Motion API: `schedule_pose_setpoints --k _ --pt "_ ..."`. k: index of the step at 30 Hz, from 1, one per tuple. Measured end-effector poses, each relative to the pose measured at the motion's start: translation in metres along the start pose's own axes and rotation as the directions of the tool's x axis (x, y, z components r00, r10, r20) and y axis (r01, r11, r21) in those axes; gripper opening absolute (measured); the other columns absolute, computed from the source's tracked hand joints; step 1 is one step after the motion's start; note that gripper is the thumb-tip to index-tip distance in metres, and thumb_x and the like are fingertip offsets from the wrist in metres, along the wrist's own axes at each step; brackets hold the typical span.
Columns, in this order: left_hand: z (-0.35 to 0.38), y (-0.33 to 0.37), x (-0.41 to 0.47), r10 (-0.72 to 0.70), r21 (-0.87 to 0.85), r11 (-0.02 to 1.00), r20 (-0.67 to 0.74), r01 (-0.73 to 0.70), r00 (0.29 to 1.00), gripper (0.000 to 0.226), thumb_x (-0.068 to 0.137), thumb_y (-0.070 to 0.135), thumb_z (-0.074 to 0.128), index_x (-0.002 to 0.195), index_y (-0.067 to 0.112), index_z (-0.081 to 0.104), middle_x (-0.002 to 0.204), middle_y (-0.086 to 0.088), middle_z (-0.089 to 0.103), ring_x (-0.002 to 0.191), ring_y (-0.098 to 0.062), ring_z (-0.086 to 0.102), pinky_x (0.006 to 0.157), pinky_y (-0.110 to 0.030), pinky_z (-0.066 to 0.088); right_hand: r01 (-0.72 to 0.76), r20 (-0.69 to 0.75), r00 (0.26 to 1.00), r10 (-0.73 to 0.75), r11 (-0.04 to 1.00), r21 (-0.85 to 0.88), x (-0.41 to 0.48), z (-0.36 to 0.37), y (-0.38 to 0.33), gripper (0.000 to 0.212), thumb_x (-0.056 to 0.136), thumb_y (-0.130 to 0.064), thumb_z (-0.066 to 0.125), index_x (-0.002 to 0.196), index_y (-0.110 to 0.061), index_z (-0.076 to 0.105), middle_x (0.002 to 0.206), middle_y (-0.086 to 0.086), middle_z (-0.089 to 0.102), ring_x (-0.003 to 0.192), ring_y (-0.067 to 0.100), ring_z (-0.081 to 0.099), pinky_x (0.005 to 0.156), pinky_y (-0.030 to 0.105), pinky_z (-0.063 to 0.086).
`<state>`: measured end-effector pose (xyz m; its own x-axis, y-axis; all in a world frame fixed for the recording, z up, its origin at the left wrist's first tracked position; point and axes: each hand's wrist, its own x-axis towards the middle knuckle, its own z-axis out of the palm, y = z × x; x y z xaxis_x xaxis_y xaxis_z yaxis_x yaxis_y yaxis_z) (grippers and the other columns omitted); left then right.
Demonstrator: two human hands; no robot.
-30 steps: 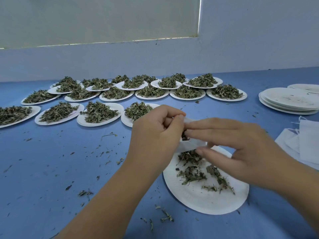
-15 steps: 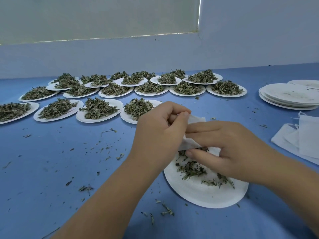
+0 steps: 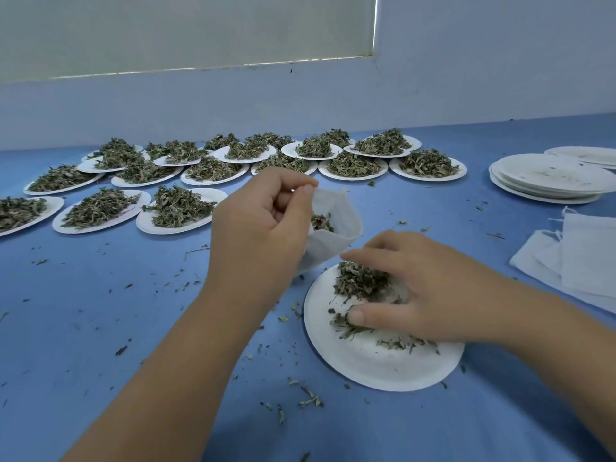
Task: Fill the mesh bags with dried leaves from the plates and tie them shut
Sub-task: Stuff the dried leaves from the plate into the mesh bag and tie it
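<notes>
My left hand (image 3: 263, 228) pinches the rim of a white mesh bag (image 3: 333, 225) and holds its mouth open above the table; some dried leaves show inside it. Just in front lies a white paper plate (image 3: 376, 365) with a small heap of dried leaves (image 3: 360, 281). My right hand (image 3: 423, 288) rests on that plate, fingers and thumb closing around the heap. The bag's lower part is hidden behind my left hand.
Several white plates heaped with dried leaves (image 3: 180, 208) stand in rows across the back left of the blue table (image 3: 100, 328). A stack of bare plates (image 3: 550, 178) sits at the right, with flat mesh bags (image 3: 580, 258) in front of it. Leaf crumbs are scattered around.
My right hand has left the bag's mouth and dropped onto the plate, gathering the leaves into a heap. My left hand has lifted the bag slightly and its mouth now gapes wider.
</notes>
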<state>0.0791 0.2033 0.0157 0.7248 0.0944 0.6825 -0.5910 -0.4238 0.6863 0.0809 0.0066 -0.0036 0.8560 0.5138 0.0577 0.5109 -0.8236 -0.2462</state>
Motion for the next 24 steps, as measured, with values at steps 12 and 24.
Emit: schedule_pose_setpoints --k 12,24 --pt "-0.004 -0.007 0.003 0.080 0.077 0.994 -0.023 -0.078 0.997 0.017 0.093 0.011 0.057 0.089 0.026 0.063 0.062 -0.005 0.054 0.049 0.000 0.044 0.050 -0.007 0.032 0.135 0.039 0.990 -0.134 0.990 -0.046 0.003 0.009 -0.004 0.058 0.084 -0.066 0.047 0.137 -0.045 0.045 0.129 -0.022 0.041 0.117 0.001 0.033 0.100 0.029 0.038" --pt "-0.009 -0.014 0.006 0.107 0.179 0.979 -0.019 -0.102 0.994 0.012 0.092 0.017 0.055 0.088 0.023 0.064 0.060 -0.010 0.052 0.055 -0.015 0.043 0.051 -0.014 0.032 0.143 0.026 0.989 -0.145 0.989 0.046 0.004 0.010 -0.005 0.030 0.095 -0.028 0.055 0.122 -0.040 0.063 0.110 -0.022 0.052 0.096 -0.002 0.050 0.084 0.022 0.043"
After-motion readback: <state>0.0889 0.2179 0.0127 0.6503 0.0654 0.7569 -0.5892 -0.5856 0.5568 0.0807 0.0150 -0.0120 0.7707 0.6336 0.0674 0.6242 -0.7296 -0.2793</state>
